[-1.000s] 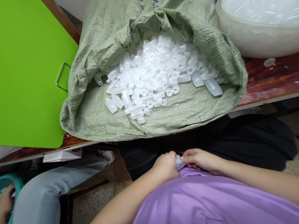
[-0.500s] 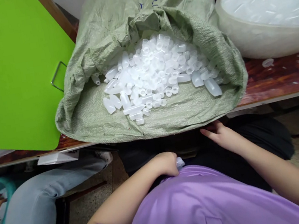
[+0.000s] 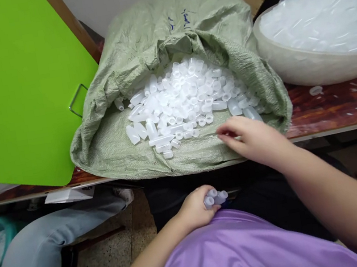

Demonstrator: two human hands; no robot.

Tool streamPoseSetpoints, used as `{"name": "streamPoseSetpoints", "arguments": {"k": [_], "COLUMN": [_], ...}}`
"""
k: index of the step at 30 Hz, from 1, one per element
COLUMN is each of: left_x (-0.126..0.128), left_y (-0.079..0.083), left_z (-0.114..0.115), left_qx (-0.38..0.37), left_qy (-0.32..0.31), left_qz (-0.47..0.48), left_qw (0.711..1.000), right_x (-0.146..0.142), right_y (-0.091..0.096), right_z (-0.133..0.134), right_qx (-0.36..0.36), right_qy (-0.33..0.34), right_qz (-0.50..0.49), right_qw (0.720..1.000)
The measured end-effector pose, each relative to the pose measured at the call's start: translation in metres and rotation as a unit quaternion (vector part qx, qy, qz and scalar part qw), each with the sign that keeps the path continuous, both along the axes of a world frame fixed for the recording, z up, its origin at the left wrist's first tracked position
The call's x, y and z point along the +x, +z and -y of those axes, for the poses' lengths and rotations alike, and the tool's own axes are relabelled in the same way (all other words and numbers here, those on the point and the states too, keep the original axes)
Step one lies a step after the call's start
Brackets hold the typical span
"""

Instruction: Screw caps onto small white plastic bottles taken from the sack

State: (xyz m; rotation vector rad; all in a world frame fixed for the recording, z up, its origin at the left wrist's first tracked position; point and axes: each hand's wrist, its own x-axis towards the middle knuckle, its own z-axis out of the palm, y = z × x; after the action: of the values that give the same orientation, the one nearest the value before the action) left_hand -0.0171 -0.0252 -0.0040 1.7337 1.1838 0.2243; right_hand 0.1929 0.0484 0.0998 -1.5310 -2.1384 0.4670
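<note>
- left hand (image 3: 195, 207) curled tight at the lap, against the purple shirt (image 3: 237, 250), clamped on a few small clear vials (image 3: 215, 198); vial ends stick out past the fingers
- right hand (image 3: 254, 140) loosely spread, palm down, nothing in it; fingertips over the front lip of the green sack (image 3: 156, 164), just beside the near edge of the vial pile (image 3: 186, 98)
- sack lies on the wooden table (image 3: 339, 103), between green board (image 3: 15, 87) and white bowl (image 3: 307, 70)
- 1 s ago both hands met on a vial at the lap
- 0.5 s ago right hand was below the table edge; now it's up on the sack
- left hand unmoved at lap
</note>
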Motion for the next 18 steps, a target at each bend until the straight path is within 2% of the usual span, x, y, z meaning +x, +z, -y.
{"name": "streamPoseSetpoints", "arguments": {"k": [3, 6, 10, 14, 16, 18], "left_x": [-0.007, -0.018, -0.03, -0.03, -0.026, -0.021], "left_y": [0.01, 0.03, 0.058, 0.068, 0.068, 0.068], "left_z": [0.002, 0.001, 0.0, -0.005, -0.008, -0.011], "left_qx": [0.043, 0.096, 0.127, 0.127, 0.133, 0.143], "left_qy": [0.074, 0.102, 0.111, 0.12, 0.125, 0.128], "left_qz": [0.067, 0.119, 0.167, 0.193, 0.2, 0.207], "left_qw": [0.994, 0.983, 0.971, 0.966, 0.963, 0.959], "right_x": [-0.036, -0.056, -0.051, -0.035, -0.029, -0.023], "right_y": [-0.007, -0.014, -0.023, -0.026, -0.023, -0.017], "right_z": [-0.028, -0.039, -0.035, -0.026, -0.018, -0.005], "right_qx": [0.014, 0.008, 0.016, 0.036, 0.032, 0.015], "right_qy": [0.003, -0.012, 0.005, 0.021, -0.001, -0.002], "right_qz": [0.083, 0.14, 0.121, 0.125, 0.074, -0.067], "right_qw": [0.996, 0.99, 0.992, 0.991, 0.997, 0.998]}}
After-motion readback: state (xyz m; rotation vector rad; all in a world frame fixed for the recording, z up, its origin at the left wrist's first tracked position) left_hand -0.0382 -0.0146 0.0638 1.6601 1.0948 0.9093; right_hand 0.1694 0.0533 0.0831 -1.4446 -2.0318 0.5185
